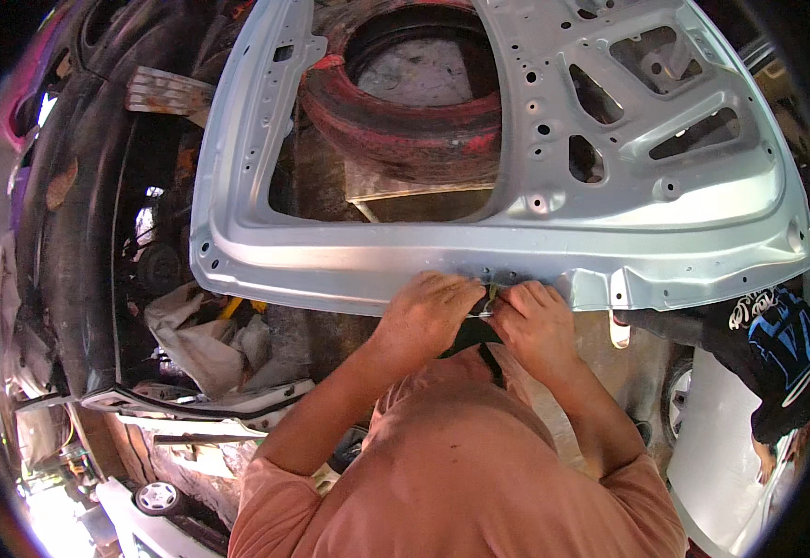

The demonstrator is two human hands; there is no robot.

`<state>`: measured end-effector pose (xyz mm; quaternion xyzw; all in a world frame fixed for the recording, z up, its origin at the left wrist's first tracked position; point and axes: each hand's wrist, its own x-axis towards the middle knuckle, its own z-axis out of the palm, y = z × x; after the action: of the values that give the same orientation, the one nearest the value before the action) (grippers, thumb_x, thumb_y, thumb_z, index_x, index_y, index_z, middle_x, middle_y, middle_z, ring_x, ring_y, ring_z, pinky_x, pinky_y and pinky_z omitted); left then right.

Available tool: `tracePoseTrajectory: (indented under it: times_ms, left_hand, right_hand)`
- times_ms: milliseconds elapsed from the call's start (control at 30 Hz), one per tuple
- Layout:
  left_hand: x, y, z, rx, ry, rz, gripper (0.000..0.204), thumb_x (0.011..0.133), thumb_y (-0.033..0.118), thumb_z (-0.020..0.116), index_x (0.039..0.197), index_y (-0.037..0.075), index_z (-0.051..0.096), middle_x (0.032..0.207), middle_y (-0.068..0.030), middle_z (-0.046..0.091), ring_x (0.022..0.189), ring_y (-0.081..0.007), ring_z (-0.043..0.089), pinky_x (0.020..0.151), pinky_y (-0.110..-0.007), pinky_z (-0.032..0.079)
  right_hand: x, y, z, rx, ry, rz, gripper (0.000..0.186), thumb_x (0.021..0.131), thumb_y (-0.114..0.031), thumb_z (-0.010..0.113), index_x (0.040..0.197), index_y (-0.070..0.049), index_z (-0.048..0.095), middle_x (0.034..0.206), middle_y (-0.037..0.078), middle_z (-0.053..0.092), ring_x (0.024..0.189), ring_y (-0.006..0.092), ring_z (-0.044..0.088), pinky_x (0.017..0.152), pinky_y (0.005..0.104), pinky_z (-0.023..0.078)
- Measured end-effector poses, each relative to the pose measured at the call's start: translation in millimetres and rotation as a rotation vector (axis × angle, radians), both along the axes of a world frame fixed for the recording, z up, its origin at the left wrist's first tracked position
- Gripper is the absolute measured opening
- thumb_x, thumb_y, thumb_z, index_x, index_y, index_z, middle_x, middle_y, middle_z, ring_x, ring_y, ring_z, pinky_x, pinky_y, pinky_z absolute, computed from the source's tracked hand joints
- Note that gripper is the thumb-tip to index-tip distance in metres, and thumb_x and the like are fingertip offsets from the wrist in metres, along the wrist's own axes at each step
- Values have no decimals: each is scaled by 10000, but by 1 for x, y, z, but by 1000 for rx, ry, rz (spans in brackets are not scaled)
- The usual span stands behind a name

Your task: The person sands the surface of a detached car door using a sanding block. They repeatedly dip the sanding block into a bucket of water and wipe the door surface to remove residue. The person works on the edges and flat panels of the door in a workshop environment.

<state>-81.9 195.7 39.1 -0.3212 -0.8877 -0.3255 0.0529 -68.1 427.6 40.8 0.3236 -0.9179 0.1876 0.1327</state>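
A pale silver-blue metal car panel (526,246), with a large opening and several cutouts, lies in front of me. My left hand (428,312) has its fingers pinched together at the panel's near lower edge. Beside it, my right hand (535,325) is closed at the same edge, thumb and fingertips drawn in. Between the fingertips shows a small, thin greenish piece (491,296), too small to make out, and which hand grips it is unclear.
A red-stained tire (400,139) rests on a stand below the opening. Dark car bodywork (79,232) and crumpled cloth (196,344) are at left, a white toy-like wheeled body (140,521) lower left. At right are another person's black sleeve (768,344) and a white curved panel (712,437).
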Motion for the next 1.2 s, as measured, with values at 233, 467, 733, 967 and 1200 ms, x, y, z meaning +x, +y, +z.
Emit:
tracePoseTrajectory:
  times_ms: [233,467,733,967,1200]
  left_hand:
    - [9,-62,15,-181,-94,110,450,827,-19,649,1258,84,723,1286,-111,750,1206,-297,705,1080,-472,505]
    - [12,10,0,162,-1,146,426,790,-33,675,1205,30,745,1252,-157,756,1179,-309,717,1062,-486,509]
    - [34,21,29,135,108,303,556,809,129,812,1352,110,694,1458,-110,570,1303,-357,558,1085,-491,458]
    - [61,-42,-21,201,200,821,550,905,117,798,1404,84,569,1407,-158,529,1321,-348,495,1133,-490,377]
    - [42,-88,-94,1436,-57,1247,505,1027,383,732,1338,89,465,1209,-72,489,1080,-188,498,931,-429,430]
  right_hand:
    - [2,-1,-1,-24,23,-19,240,812,-163,782,1034,-76,746,1013,34,603,974,246,638,818,411,534]
    - [5,-5,25,-73,-217,-44,228,901,-220,776,1058,-57,743,1062,52,643,1002,283,655,893,415,533]
    - [-16,-54,47,-1373,-1124,-168,291,1081,-260,670,1244,-24,622,1143,8,652,1053,76,579,931,296,508]
    - [-58,-23,66,-317,-632,-272,291,1045,-250,686,1231,-42,604,1040,130,772,867,246,765,707,370,587]
    - [-51,-58,51,443,-79,-12,259,944,-237,758,1011,-69,572,871,129,744,775,318,764,636,435,592]
